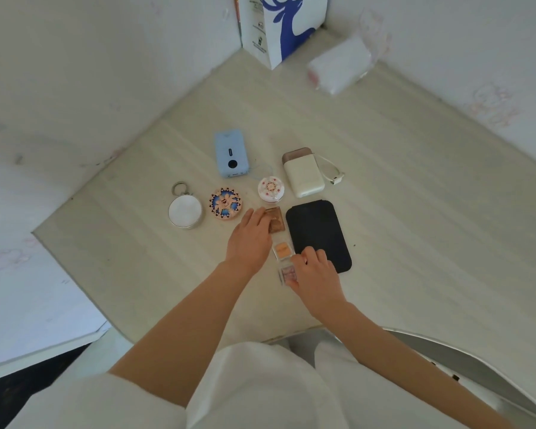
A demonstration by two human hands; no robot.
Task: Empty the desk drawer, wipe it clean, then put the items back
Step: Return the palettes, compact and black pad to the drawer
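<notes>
Near the middle of the table (399,181), both hands are working on a short column of three small square cases. At 12 o'clock in that column, the brown case (275,220) is lying under the fingertips of the left hand (250,239), whose fingers are lying fairly straight and pressing on its left edge rather than curling around it. Just below, at the column's centre, the orange case (281,249) is sitting untouched between the two hands. At 6 o'clock the pink case (288,273) is being pinched by the right hand (314,274), its fingers curling over the case's right side and partly hiding it.

Touching the column at 3 o'clock, a black pouch (317,236) is lying flat, with the right hand's knuckles overlapping its lower left corner. At 12 o'clock from the pouch a cream power bank (302,176) is resting with its short cable looping to the right. A small floral jar (271,188) is standing just left of it, and a blue power bank (231,153) is lying at 11 o'clock from the jar. Further toward 9 o'clock a patterned round compact (225,203) and a round silver tin (185,210) with a key ring are sitting side by side.

Far off at 12 o'clock, a paper bag (279,26) with a blue deer is standing in the corner, with a tissue pack (341,65) near it.
</notes>
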